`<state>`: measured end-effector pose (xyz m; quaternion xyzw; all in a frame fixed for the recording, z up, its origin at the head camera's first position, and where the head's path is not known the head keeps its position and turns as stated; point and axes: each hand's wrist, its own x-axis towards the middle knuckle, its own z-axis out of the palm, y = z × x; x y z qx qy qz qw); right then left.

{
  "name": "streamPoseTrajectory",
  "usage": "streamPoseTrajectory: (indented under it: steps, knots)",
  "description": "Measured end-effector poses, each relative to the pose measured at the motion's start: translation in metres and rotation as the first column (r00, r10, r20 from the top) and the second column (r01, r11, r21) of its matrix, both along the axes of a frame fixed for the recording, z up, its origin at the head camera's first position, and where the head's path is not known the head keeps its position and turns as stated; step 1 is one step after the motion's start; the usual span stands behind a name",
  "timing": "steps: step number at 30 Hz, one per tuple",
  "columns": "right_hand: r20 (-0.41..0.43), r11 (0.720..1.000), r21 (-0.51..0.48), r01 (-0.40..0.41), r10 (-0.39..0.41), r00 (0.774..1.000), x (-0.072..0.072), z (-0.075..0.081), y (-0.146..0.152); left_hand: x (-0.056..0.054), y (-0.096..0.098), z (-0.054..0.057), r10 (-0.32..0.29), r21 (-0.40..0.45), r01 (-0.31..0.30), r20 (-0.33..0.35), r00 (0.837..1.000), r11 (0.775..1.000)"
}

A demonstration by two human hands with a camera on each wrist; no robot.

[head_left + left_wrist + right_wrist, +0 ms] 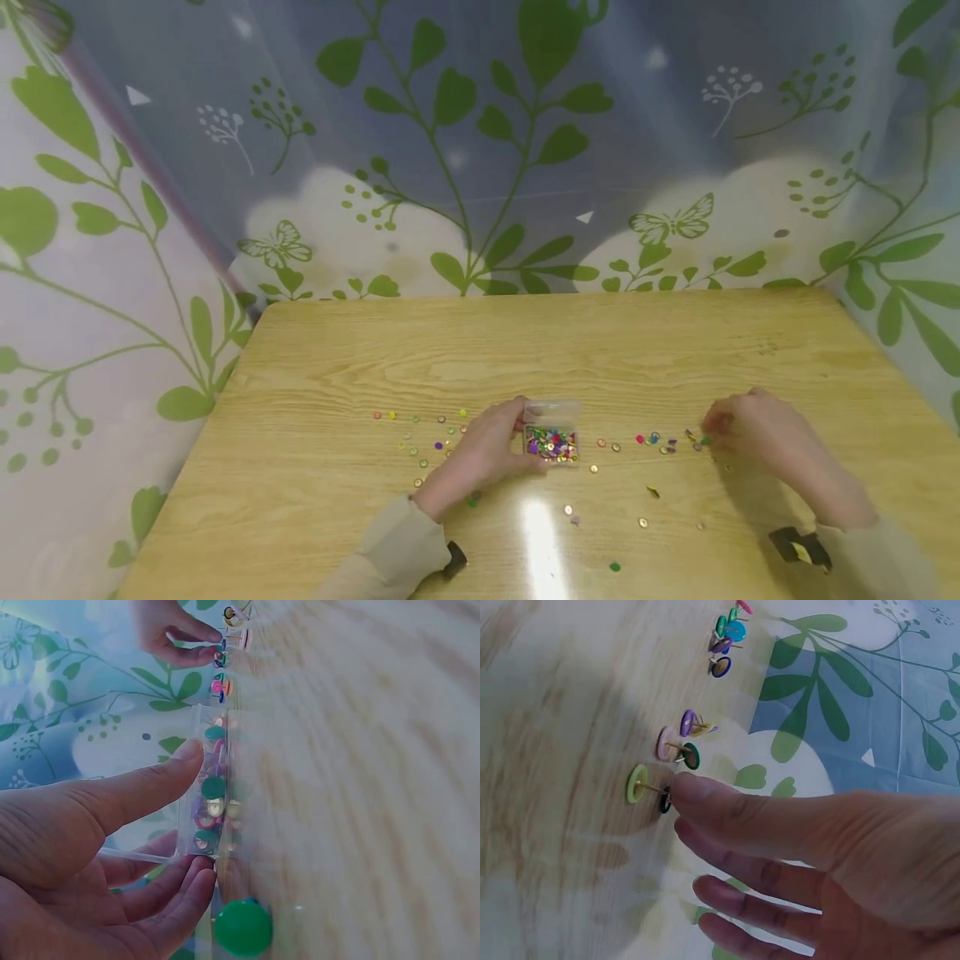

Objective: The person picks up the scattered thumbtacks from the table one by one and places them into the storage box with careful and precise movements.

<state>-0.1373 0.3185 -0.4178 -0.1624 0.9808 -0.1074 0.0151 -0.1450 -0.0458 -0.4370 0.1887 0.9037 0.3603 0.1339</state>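
A small clear plastic box [552,463] with its lid raised holds many coloured thumbtacks [551,443]. My left hand [483,446] grips the box from its left side, thumb along the near wall [154,780] and fingers round the end. Far to the right, my right hand [757,425] is low over the table. Its thumb and index fingertip meet around a dark-rimmed thumbtack [665,801]. Close beside these fingertips lie a yellow-green thumbtack [636,784], a pink one [667,744] and a green one [691,756].
Loose thumbtacks lie in a row between the box and my right hand, including a red one [640,438]. Others are scattered left of my left hand and toward the front, such as a green one [615,567]. The wooden table [480,350] meets a leaf-patterned curtain [480,167] behind.
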Motion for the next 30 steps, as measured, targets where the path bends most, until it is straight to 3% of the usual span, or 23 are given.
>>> streamPoseTrajectory:
  steps: [10, 21, 24, 30]
  knots:
    - [0.103, 0.997, -0.056, 0.048, -0.042, 0.994, -0.003, -0.002, 0.011, 0.0, 0.001, 0.0, 0.001, 0.023, -0.001, 0.01, 1.0, 1.0]
    - [0.145, 0.994, -0.06, 0.086, -0.077, 0.986, -0.007, 0.0, 0.011, 0.0, 0.0, -0.001, 0.001, 0.027, -0.001, 0.018, 1.0, 1.0]
    - [0.121, 0.996, -0.055, 0.077, -0.07, 0.99, -0.007, -0.001, 0.009, 0.0, -0.001, -0.001, 0.003, 0.026, -0.004, 0.022, 1.0, 1.0]
    - [-0.01, 0.996, -0.073, 0.057, -0.058, 0.998, -0.006, 0.002, -0.005, 0.0, -0.001, -0.001, 0.008, 0.024, -0.009, 0.028, 1.0, 1.0]
